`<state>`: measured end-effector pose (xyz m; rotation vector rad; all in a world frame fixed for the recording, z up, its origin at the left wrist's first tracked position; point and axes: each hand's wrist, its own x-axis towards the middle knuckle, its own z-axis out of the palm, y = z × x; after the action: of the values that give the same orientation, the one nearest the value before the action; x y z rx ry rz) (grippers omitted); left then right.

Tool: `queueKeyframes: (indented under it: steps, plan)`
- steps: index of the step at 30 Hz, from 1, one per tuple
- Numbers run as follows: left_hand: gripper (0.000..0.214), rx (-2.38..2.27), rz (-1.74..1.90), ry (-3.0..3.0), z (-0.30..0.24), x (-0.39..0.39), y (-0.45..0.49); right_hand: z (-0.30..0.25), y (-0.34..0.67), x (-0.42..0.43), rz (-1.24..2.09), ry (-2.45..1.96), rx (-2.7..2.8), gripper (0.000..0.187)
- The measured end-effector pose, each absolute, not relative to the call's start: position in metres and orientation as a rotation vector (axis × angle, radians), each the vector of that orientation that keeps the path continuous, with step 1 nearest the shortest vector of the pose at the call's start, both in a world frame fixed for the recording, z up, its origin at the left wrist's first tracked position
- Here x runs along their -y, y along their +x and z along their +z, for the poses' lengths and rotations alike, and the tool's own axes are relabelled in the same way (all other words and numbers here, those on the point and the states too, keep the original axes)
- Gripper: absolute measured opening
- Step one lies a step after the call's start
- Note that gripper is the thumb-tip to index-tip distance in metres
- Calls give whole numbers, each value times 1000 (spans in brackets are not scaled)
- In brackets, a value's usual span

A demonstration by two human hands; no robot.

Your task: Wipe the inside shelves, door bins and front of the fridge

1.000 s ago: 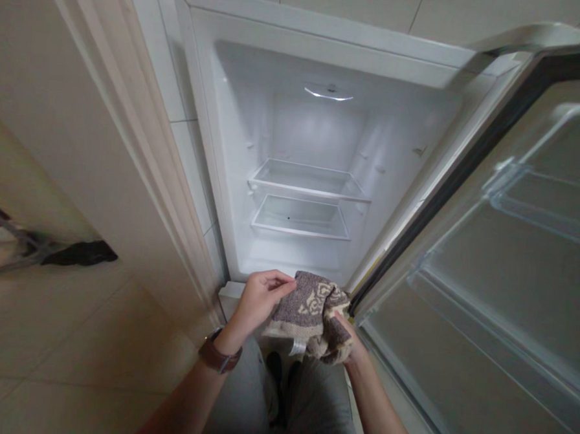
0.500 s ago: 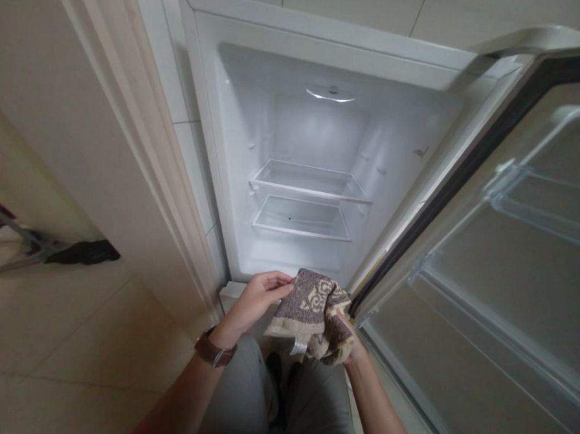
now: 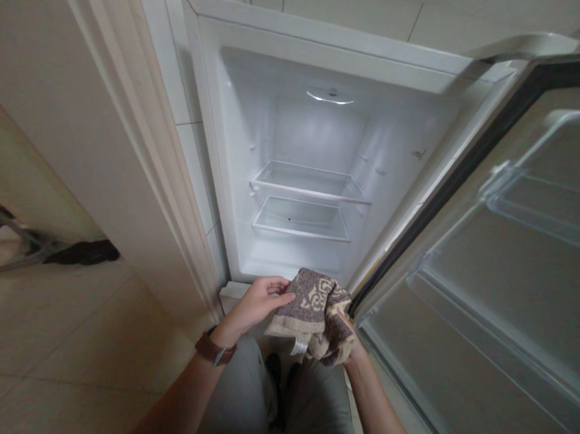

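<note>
A grey-brown patterned cloth (image 3: pixel 314 309) is held low in front of an open refrigerator (image 3: pixel 313 147). My left hand (image 3: pixel 259 301), with a brown watch on its wrist, pinches the cloth's left edge. My right hand (image 3: pixel 349 343) is mostly hidden under the bunched right side of the cloth and grips it there. The refrigerator's inside is lit and holds two bare glass shelves (image 3: pixel 308 182).
The refrigerator door (image 3: pixel 501 267) stands open on the right, with see-through door bins. A pale wall and door frame (image 3: pixel 129 137) run along the left. Dark objects (image 3: pixel 79 251) lie on the tiled floor at far left.
My left thumb and fingers have shifted slightly along the cloth's left edge. The cloth and my right hand stay almost in place.
</note>
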<state>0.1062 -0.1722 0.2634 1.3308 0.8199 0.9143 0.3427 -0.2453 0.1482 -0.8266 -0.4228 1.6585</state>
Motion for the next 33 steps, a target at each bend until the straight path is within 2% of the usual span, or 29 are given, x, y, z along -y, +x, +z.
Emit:
queueKeyframes:
  steps: [9,19,23,26,33]
  plan:
    - [33,-863,895,1385,258,171,108,160,341,249,1693,-874,501,64]
    - [36,-790,896,1492,268,173,105,163,342,253,1675,-916,499,52]
    - [35,-775,1039,1432,271,174,106,157,344,255,1635,-974,485,42]
    - [43,-759,1016,1370,266,174,108,151,345,256,1615,-1006,486,43]
    - [41,-844,1039,1201,262,174,113,148,339,258,1586,-973,447,46]
